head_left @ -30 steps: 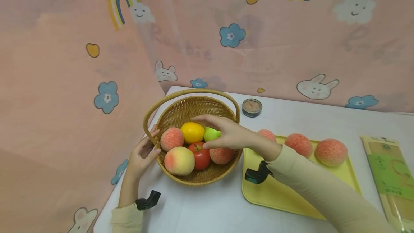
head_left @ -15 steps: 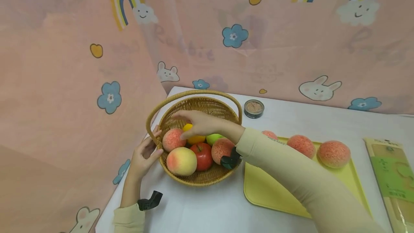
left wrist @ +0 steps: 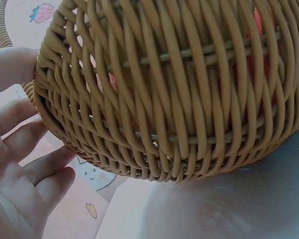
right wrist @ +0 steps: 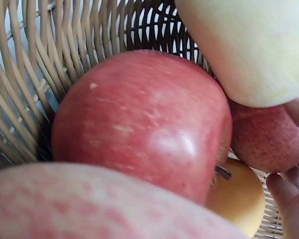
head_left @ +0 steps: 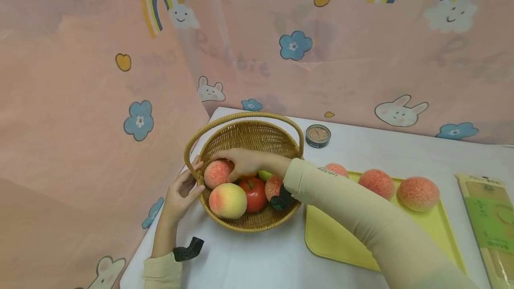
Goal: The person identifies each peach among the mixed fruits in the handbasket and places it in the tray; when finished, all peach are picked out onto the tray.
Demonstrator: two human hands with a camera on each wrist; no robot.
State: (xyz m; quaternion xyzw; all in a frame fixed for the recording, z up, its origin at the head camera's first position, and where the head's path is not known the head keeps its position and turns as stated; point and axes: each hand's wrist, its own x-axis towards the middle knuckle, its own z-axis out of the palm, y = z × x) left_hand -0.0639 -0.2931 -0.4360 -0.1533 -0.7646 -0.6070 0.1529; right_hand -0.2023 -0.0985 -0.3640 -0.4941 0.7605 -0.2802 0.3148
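Observation:
A wicker basket [head_left: 250, 229] with an arched handle stands on the white table, holding several fruits. My left hand [head_left: 178, 197] grips its left rim, the thumb on one side and fingers on the other. Inside, my right hand [head_left: 246, 162] curls its fingers and thumb round a rough pink peach [head_left: 217, 174] at the left, also visible in the right wrist view. In front of that peach lies a larger yellow-pink peach [head_left: 228, 200]. A red apple [right wrist: 139, 119] sits beside it, near another pink peach [head_left: 271, 186]. My right hand mostly hides the yellow fruit [right wrist: 241, 196] and green fruit [head_left: 265, 175].
Right of the basket is a yellow tray [head_left: 333, 240] with three pink peaches along its far side, partly behind my right sleeve. A small round tin [head_left: 318, 136] stands behind. A green-labelled packet [head_left: 487, 222] lies at far right. Patterned cloth [head_left: 257, 35] hangs behind.
My right hand has moved left across the basket and come down onto the pink peach at the left, closing round it. The left hand stays on the rim.

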